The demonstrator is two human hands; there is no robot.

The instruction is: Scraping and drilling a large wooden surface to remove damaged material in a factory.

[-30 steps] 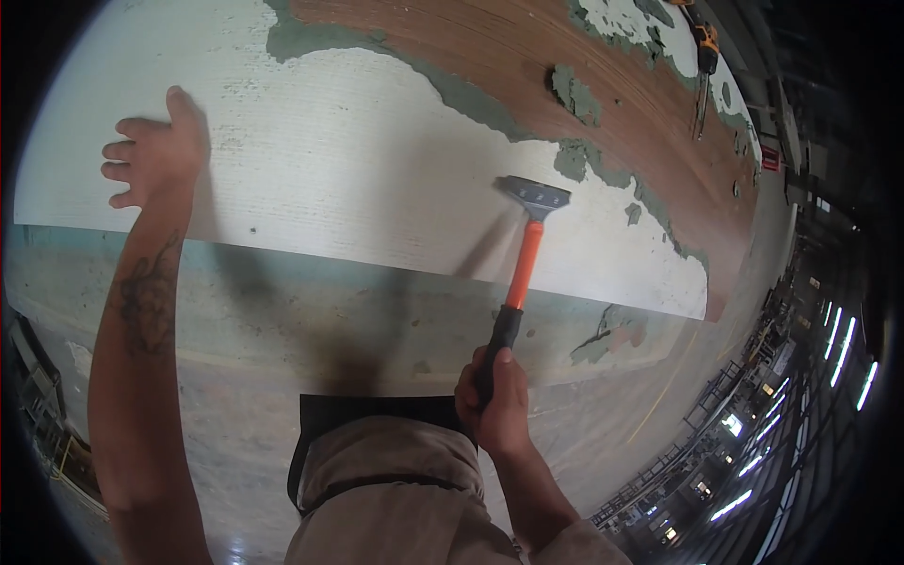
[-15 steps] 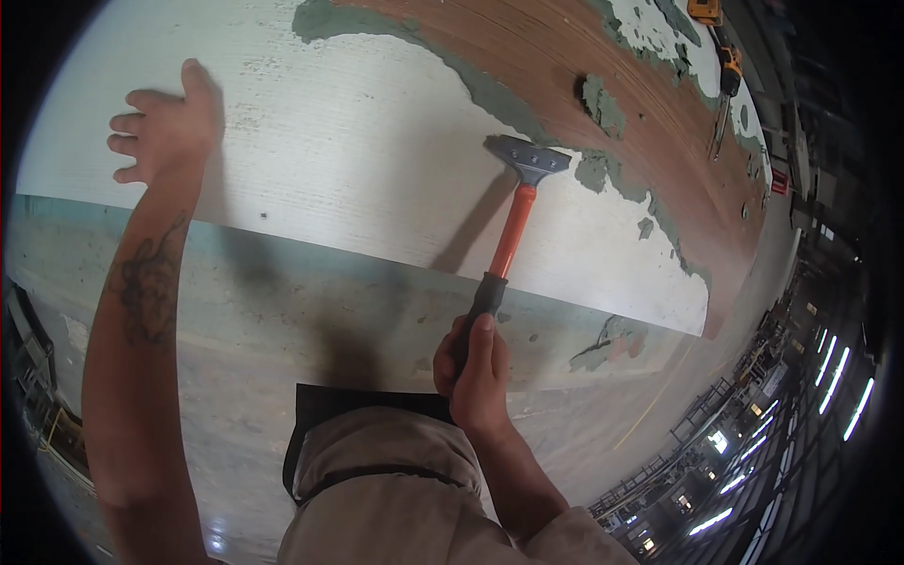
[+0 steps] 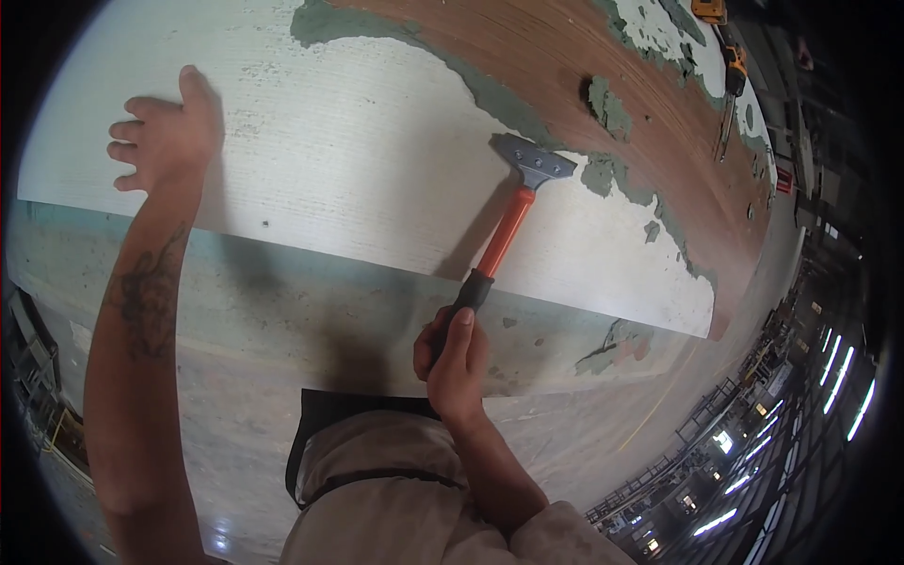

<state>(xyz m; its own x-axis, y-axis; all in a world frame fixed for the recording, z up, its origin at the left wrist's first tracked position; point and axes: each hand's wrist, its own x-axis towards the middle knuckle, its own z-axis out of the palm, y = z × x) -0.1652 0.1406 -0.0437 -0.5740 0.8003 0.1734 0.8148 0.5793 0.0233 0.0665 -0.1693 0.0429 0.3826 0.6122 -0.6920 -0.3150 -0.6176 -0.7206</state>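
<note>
My right hand (image 3: 454, 365) is wrapped around the black grip of a long-handled scraper (image 3: 506, 234) with an orange shaft. Its wide grey head lies at the border between the bare white surface (image 3: 358, 151) and a strip of grey-green coating (image 3: 494, 99). Past that strip runs a reddish-brown layer (image 3: 527, 56) with a streaked texture. My left hand (image 3: 168, 137) rests on the white surface at the left, fingers spread and holding nothing. Beneath the fingers the contact is partly hidden.
A loose grey-green flake (image 3: 610, 106) lies on the brown layer. At the far right are a yellow-and-black power tool (image 3: 734, 71) with a long bit and another yellow tool (image 3: 708, 11). The pale greenish lower side (image 3: 377, 292) of the workpiece lies nearest me, with grey floor (image 3: 245, 443) below.
My right hand has shifted left and slightly up, so the scraper's handle leans more to the left. The scraper head stays at nearly the same spot. My left hand keeps its place.
</note>
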